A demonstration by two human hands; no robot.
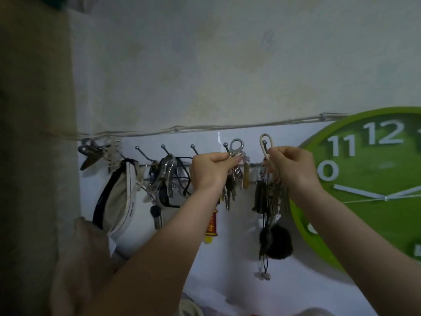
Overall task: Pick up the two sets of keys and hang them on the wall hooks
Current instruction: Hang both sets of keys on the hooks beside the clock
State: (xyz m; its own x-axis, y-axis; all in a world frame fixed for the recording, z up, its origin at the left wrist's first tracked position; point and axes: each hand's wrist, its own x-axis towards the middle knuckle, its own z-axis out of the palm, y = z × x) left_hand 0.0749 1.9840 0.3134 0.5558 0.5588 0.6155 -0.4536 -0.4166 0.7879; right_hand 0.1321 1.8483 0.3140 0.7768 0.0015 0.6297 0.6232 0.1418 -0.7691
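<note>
Gripping a bunch of keys apiece, both hands are raised to a row of thin metal wall hooks (193, 148) with small ball tips, fixed along a rail on a pale, blotchy wall. The left hand (211, 168) has its fingers pinched shut on a flat, silvery metal carabiner (236, 147), whose oval loop stands just beside the tip of one hook; below it dangles the first set of keys (230, 190), dull steel blades with a tan tag among them. To the right, the right hand (290, 166) has its fingers closed on a smooth cream-coloured loop (265, 145), which rings the ball tip of the next hook; whether it rests on the hook cannot be told. Under it hangs the second set of keys (271, 197), darker, with a black fob, cords and a fuzzy black pom-pom (279, 244). Further left a canvas pouch (118, 197) and tangled key bunches fill other hooks. A glossy green round clock (369, 185) with white numerals hangs at far right.
</note>
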